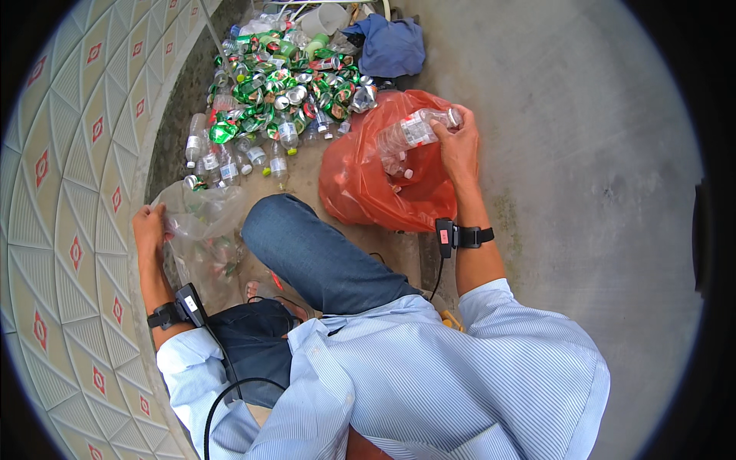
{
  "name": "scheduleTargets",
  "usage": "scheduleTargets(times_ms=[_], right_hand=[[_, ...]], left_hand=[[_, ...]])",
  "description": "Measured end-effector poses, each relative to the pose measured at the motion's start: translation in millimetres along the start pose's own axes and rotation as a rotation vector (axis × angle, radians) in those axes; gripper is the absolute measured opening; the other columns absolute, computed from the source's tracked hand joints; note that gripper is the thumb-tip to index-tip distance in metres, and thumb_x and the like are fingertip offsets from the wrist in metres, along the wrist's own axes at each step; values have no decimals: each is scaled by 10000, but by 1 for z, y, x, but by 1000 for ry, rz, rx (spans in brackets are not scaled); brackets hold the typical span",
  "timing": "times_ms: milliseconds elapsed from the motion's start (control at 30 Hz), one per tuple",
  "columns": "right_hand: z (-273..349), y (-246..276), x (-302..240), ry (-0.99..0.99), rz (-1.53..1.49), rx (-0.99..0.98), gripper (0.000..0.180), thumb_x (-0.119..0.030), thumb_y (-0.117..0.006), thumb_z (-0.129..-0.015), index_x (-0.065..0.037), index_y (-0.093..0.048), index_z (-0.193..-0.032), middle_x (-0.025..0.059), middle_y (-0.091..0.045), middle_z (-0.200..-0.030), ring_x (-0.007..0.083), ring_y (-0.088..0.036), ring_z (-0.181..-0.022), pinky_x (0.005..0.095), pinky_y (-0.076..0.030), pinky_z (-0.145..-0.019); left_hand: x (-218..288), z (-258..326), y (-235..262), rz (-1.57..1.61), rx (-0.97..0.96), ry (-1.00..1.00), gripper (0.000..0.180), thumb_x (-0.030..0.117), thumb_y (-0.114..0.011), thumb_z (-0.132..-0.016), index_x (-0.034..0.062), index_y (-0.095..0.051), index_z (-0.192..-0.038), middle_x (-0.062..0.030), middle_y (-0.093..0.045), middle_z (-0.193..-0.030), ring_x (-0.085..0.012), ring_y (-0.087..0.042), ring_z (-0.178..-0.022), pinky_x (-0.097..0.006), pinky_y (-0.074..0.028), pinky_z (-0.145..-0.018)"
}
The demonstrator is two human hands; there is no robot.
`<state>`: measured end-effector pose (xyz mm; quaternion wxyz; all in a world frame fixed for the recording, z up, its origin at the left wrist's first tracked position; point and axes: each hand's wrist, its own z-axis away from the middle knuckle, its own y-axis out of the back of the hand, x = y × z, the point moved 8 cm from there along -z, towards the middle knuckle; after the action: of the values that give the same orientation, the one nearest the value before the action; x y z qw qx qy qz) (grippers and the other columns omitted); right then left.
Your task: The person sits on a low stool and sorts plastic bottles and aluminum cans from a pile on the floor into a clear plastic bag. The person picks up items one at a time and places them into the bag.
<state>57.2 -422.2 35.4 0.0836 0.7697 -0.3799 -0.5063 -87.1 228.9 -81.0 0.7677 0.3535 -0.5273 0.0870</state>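
My right hand is closed on the neck end of a clear plastic bottle with a white and red label. The bottle slants over the mouth of a red plastic bag, where other clear bottles show inside. At the left, my left hand pinches the rim of a translucent plastic bag. Cans or bottles show dimly through that bag's side. My knee in blue jeans lies between the two bags.
Beyond the bags lies a heap of crushed green cans, with several plastic bottles along its near edge. A blue cloth hangs at the heap's right. A patterned tile wall runs along the left; grey concrete floor spreads right.
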Motion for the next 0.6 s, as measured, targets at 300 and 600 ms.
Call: scheduleTargets(times_ms=[300, 600], right_hand=[[16, 31, 17, -131, 404, -40, 510, -216, -755, -842, -81, -583, -1303, 203, -730, -1013, 373, -706, -946, 448, -535, -821], [16, 19, 24, -83, 316, -127, 585, -185, -737, -857, -132, -556, -1411, 195, -726, -1063, 361, -700, -956, 448, -531, -835]], left_hand=[[-5, -1, 0, 9, -18, 6, 252, 266, -658, -906, 57, -575, -793, -41, -577, -691, -157, -577, -564, -323, -496, -464], [-10, -4, 5, -39, -14, 13, 259, 303, -663, -912, 70, -592, -828, -36, -599, -723, -152, -598, -589, -323, -513, -493]])
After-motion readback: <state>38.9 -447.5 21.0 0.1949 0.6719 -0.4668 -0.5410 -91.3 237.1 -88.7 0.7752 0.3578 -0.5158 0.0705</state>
